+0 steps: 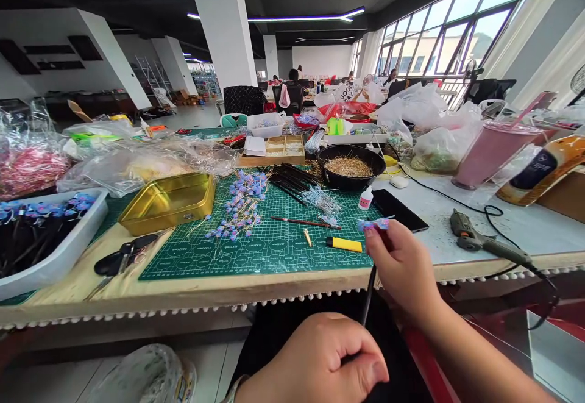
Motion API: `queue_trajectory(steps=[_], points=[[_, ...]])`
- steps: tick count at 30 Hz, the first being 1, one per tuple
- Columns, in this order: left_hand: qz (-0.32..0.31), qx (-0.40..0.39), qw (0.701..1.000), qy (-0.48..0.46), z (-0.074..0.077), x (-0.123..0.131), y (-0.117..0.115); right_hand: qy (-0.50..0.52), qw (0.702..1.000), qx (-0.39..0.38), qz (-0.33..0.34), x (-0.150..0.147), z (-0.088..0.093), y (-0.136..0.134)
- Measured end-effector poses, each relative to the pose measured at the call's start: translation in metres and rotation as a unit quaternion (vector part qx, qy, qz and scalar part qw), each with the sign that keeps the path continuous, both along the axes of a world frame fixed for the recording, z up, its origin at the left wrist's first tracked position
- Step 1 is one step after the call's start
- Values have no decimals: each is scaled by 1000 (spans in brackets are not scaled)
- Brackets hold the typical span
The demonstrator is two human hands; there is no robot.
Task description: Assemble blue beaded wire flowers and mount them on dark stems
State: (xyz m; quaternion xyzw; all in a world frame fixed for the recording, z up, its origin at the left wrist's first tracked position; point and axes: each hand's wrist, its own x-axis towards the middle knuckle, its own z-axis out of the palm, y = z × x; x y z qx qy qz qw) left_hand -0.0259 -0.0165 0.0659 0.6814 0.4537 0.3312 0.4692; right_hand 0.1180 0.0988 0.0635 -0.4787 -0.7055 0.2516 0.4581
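Right hand (402,266) pinches the small blue-and-pink bead flower (373,224) at the tip of a thin black stem (368,296), left hand (320,360) fisted around its lower end, apparently steadying it, just short of the green gridded cutting mat (274,238).

Craft workshop; cutting mat (269,244), glue gun (475,238) (open hall behind).

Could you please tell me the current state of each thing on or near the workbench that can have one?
right hand: shut on flower stick, blue flower up.
left hand: shut on the stick's lower end.
gold tin: open, lid off.
scissors: closed, lying flat.
glue gun: lying down, corded.
phone: screen dark.
pink drink: lidded, tilted.
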Motion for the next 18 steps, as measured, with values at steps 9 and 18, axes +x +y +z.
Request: queue_trajectory(steps=[9,18], points=[[50,-162,962,-213,-10,0,-8,-23,996,2,90,2,-6,7],[-4,-350,894,-281,-18,-9,-10,24,991,-25,133,17,-5,12]])
